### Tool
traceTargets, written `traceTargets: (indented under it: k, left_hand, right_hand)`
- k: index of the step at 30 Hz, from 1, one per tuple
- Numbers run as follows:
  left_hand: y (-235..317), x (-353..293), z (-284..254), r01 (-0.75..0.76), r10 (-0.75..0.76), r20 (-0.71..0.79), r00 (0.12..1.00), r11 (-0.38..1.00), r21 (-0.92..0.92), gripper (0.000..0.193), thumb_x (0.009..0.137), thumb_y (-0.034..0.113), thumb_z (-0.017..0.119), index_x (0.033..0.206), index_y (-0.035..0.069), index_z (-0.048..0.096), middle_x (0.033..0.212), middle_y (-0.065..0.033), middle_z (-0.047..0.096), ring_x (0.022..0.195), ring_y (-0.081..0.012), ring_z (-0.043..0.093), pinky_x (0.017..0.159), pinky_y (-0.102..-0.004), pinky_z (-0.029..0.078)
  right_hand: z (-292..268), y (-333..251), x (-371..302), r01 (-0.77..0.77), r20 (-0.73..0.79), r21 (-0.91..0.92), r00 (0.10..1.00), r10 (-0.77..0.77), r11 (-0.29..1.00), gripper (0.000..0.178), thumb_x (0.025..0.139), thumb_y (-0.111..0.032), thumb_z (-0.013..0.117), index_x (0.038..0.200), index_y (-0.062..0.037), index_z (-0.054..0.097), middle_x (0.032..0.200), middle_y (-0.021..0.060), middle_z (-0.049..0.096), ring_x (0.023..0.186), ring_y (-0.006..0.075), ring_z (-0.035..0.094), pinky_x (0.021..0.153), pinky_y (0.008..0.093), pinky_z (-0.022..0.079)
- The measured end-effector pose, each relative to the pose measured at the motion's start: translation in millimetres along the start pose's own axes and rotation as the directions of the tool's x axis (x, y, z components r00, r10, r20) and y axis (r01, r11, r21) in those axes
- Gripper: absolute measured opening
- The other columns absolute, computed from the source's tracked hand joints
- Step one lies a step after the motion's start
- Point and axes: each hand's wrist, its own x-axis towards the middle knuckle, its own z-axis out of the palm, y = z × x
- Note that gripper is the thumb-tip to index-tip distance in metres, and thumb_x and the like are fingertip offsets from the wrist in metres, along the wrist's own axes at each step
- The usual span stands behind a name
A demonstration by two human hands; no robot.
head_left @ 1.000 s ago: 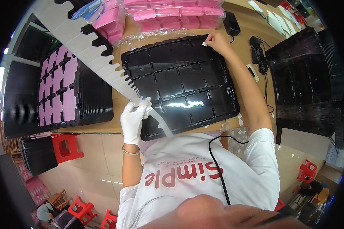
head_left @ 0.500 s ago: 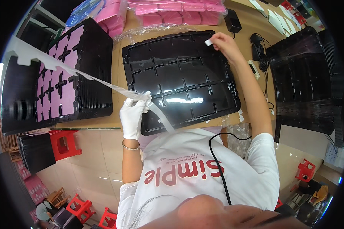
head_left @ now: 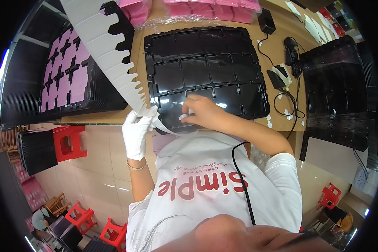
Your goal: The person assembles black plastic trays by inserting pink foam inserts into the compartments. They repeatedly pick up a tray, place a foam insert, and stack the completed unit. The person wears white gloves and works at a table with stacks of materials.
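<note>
From my feed, the left hand (head_left: pixel 137 128), in a white glove, sits left of centre, just below the table edge. Its fingers are curled closed around the lower end of a long white backing strip with notched, saw-toothed edge (head_left: pixel 107 54), which runs from the glove up toward the upper left of the frame, crossing over a stack of black trays.

The right hand (head_left: pixel 201 112), bare, lies at the centre of the frame on the near edge of the large black moulded plastic tray with rectangular pockets (head_left: pixel 206 63). Its fingers are bent and drawn together, thumb and fingertips pinching a small white sticker (head_left: pixel 185 116) and holding it against the tray's lower rim. I cannot tell whether the sticker is already stuck down. The two hands are near each other, with the narrow tail of the strip curling between them.

The tray fills the upper middle of the frame, resting on a brown cardboard-covered tabletop (head_left: pixel 277 84). In the upper left, the stack of black trays holding pink rectangular pieces (head_left: pixel 67 75) stands beside it. Along the top edge lie bagged pink packets (head_left: pixel 214 10). At the right, a dark stack of empty black trays (head_left: pixel 336 88) stands, with a black cable and adapter (head_left: pixel 287 63) between it and the central tray. A red plastic stool (head_left: pixel 69 140) sits lower left.
</note>
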Motion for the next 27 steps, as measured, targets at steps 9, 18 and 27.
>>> traceTargets:
  k: [9, 18, 27]
  left_hand:
    - [-6, 5, 9, -0.029, 0.029, 0.057, 0.998, 0.999, -0.015, 0.018, 0.086, 0.014, 0.073, 0.096, 0.001, 0.066, 0.084, -0.0046, 0.069, 0.061, -0.0021, 0.053, 0.054, -0.0170, 0.039]
    - [5, -2, 42, 0.029, 0.012, 0.326, 0.945, 0.993, -0.119, 0.025, 0.082, 0.006, 0.070, 0.105, -0.001, 0.066, 0.100, -0.0102, 0.072, 0.066, -0.0037, 0.058, 0.054, -0.0168, 0.039]
    - [18, -6, 85, -0.056, 0.055, 0.317, 0.947, 0.998, -0.007, 0.016, 0.086, 0.012, 0.072, 0.096, 0.001, 0.066, 0.088, -0.0045, 0.070, 0.067, -0.0044, 0.058, 0.056, -0.0178, 0.044]
  right_hand:
    - [-44, -12, -10, 0.062, 0.252, 0.093, 0.964, -0.083, 0.994, 0.021, 0.079, -0.023, 0.072, 0.078, -0.0044, 0.064, 0.081, 0.0107, 0.062, 0.077, 0.0270, 0.062, 0.069, 0.0385, 0.048]
    - [-126, -16, -109, 0.079, 0.239, 0.148, 0.965, -0.113, 0.986, 0.044, 0.077, -0.022, 0.079, 0.111, -0.0004, 0.063, 0.117, 0.0135, 0.061, 0.106, 0.0274, 0.059, 0.093, 0.0358, 0.045]
    - [-10, -2, -67, -0.126, -0.171, 0.707, 0.924, 0.341, 0.696, 0.021, 0.085, -0.002, 0.070, 0.101, -0.0007, 0.057, 0.096, 0.0030, 0.062, 0.090, 0.0104, 0.061, 0.084, 0.0253, 0.049]
